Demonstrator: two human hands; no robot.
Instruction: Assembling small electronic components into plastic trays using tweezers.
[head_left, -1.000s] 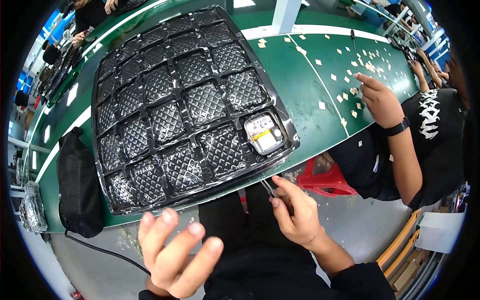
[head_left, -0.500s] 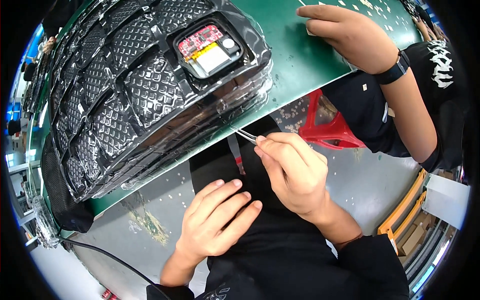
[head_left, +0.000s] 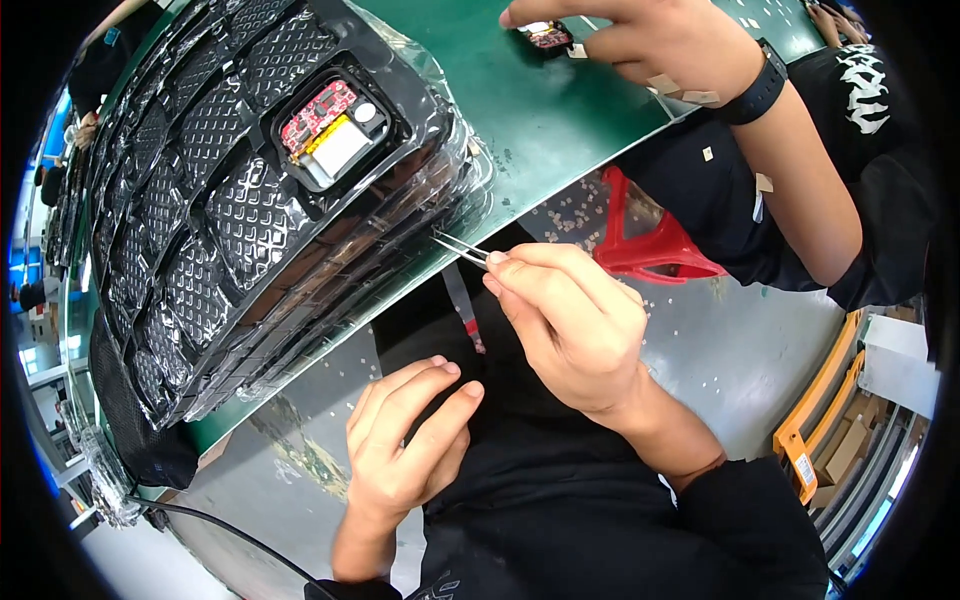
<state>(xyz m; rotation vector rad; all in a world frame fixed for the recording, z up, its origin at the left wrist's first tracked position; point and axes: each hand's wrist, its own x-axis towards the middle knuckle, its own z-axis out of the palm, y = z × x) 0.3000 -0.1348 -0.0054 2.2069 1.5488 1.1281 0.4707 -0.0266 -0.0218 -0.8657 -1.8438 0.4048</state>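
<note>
At 7 o'clock the left hand [head_left: 405, 440] has its fingers half curled and parted, nothing visible in their grasp. At 3 o'clock the right hand [head_left: 575, 325] pinches metal tweezers [head_left: 464, 248] between thumb and forefinger, their slim tips pointing toward 10 o'clock. Beyond, at 10 o'clock, black compartmented trays [head_left: 248, 208] sit stacked on the green table [head_left: 525, 135]; the top one's 2 o'clock compartment holds an open device [head_left: 332, 137] with red circuit board [head_left: 318, 116] and silvery block [head_left: 341, 152].
</note>
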